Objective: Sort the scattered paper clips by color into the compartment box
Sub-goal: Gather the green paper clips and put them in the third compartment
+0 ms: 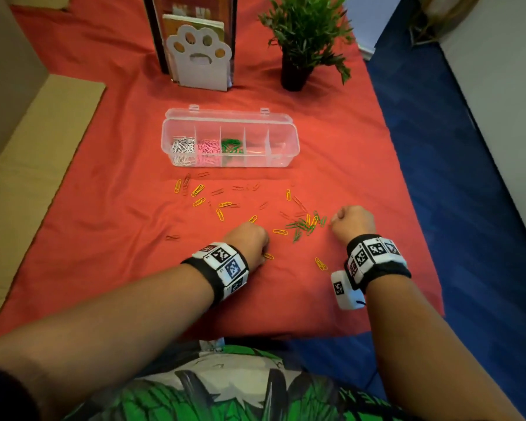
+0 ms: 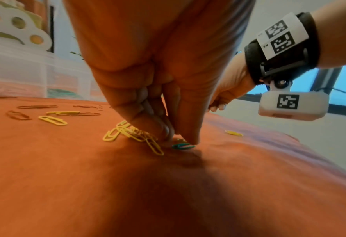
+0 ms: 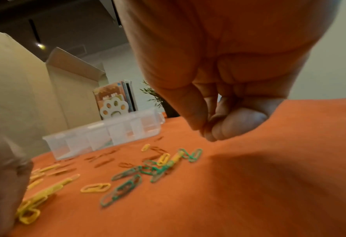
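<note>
The clear compartment box [image 1: 292,138] lies open at mid-table, with white clips [image 1: 182,147], pink clips [image 1: 208,148] and green clips [image 1: 231,145] in its three left sections. Yellow clips [image 1: 198,189] and faint red clips [image 1: 217,192] lie scattered in front of it. A pile of green clips [image 1: 304,226] lies between my hands. My left hand [image 2: 174,136] presses down on the cloth, its curled fingers holding a bunch of yellow clips [image 2: 127,131], its fingertip on a green clip [image 2: 182,146]. My right hand [image 3: 206,129] hovers right of the green pile [image 3: 127,181], fingertips pinched together, no clip visible in it.
A white paw-shaped holder [image 1: 199,60] and a potted plant [image 1: 304,41] stand behind the box. Flattened cardboard [image 1: 34,165] lies at the left. The red cloth [image 1: 104,238] ends at the right, against a blue surface [image 1: 468,208].
</note>
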Motion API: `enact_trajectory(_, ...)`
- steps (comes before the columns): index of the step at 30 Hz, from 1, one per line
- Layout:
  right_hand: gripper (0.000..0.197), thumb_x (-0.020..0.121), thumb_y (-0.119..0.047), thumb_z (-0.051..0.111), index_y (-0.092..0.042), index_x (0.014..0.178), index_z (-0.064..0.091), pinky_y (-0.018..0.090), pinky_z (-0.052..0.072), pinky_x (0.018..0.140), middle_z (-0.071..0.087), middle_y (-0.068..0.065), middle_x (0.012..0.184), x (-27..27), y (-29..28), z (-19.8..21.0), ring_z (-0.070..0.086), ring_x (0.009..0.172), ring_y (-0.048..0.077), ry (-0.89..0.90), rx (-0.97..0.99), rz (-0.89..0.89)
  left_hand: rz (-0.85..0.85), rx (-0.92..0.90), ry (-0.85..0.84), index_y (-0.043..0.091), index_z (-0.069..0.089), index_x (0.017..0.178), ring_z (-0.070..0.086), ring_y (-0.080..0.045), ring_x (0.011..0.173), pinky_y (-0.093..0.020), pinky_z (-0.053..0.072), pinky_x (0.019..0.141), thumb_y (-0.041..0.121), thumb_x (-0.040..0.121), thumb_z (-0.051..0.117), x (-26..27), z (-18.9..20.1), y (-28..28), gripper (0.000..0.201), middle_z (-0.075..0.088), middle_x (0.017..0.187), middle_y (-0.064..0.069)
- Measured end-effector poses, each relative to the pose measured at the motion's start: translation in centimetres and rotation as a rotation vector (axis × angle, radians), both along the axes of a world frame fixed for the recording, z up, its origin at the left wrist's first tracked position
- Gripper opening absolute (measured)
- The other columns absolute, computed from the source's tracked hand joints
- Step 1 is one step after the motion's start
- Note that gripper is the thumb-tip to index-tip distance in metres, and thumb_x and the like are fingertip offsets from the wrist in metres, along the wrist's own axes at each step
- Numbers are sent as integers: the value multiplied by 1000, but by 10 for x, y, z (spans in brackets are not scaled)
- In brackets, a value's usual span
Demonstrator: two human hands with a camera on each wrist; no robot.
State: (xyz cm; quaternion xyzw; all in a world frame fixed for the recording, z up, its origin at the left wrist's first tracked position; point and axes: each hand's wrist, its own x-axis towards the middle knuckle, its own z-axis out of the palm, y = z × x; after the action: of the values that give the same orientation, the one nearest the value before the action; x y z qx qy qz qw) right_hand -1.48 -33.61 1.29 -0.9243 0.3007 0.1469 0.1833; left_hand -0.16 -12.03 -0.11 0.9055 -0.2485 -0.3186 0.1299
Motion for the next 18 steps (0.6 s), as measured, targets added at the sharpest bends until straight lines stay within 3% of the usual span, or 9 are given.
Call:
enact_trajectory(2,14,89,-19,52,-10,86,62,32,47,89,66,22,109,-5,-7,-7,61,107,35,20,1,-18,-35,52,-20,16,68,100,63,-29,101,-29,49,81,20,80,64,-2,-3,-2,21,67,105,-10)
enact_trajectory(6,25,88,-18,55,0,103,64,33,45,94,65,21,113,-6,-11,-19,59,112,33,25,9,-56,-101,108,-69,15,66,100,63,-33,99,-35,51,80,15,80,58,-3,-8,-5,21,66,105,-12)
enact_trajectory(10,29,87,-18,57,0,109,60,33,43,95,60,21,118,-2,-8,-28,56,113,33,-11,-16,-21,-97,72,-98,14,64,101,62,-33,101,-35,50,80,15,83,52,-4,-14,-3,22,65,106,-12)
enact_trajectory(15,27,86,-17,59,-3,108,58,35,45,91,53,21,118,4,4,-33,57,106,37,-80,-38,50,157,-158,-54,21,65,109,60,-27,107,-31,45,90,16,86,52,1,-9,3,27,68,110,-7)
enact_trajectory(18,27,89,-14,53,-1,112,55,38,46,90,52,24,118,7,12,-34,57,106,39,-81,-52,91,386,-278,133,21,66,94,64,-26,84,-28,48,76,9,86,49,7,-6,2,22,70,91,-9)
